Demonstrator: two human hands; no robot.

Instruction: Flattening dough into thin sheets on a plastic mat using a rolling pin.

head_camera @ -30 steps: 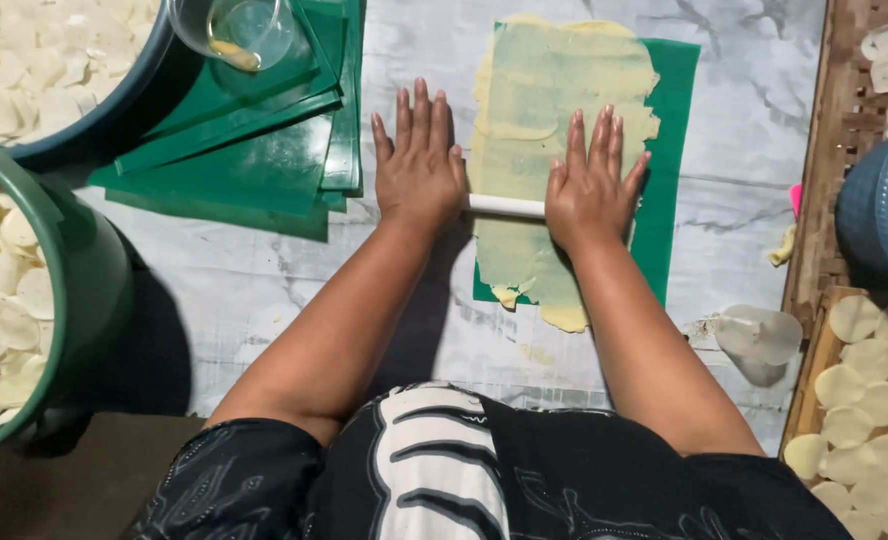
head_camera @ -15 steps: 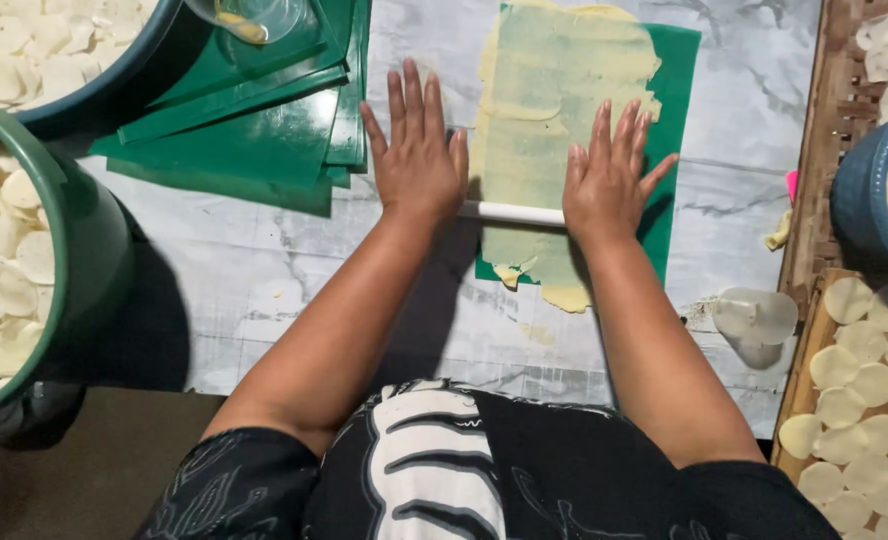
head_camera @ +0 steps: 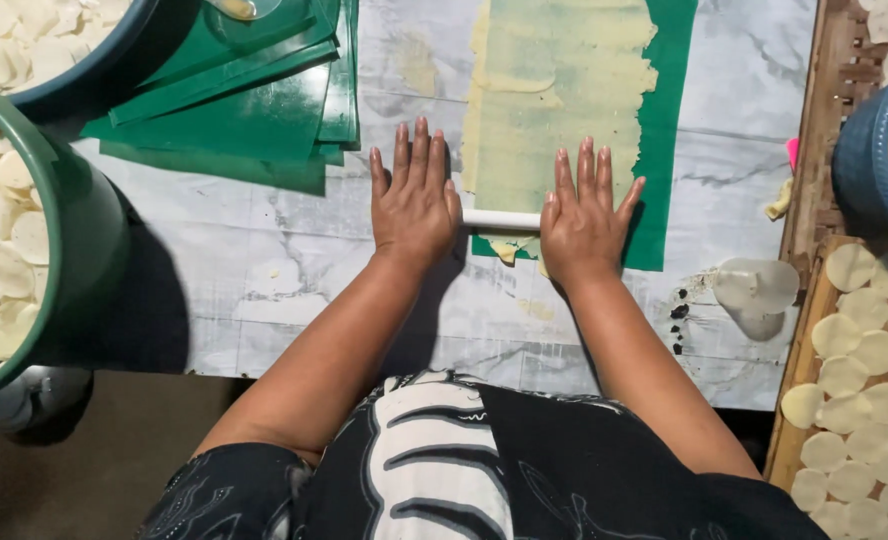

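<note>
Both hands lay flat and splayed on a thin white rolling pin [head_camera: 501,218], the left hand [head_camera: 414,195] pressing its near-left end and the right hand [head_camera: 582,215] its right end, fingers stretched straight out and gripping nothing — only the palms bore down. Since a second ago the pin had drawn back toward the body, so that it sat at the near edge of the pale yellow dough sheet [head_camera: 554,100], which stretched away beyond the fingertips over a green plastic sheet [head_camera: 669,150] on the marbled table [head_camera: 264,270]. The dough looked thin and even, with only ragged scraps left under the palms — this pass seemed nearly run out. Left of the left fingers lay a stack of spare green sheets [head_camera: 234,100]; far right, cut dough rounds [head_camera: 864,400] rested on a tray.
</note>
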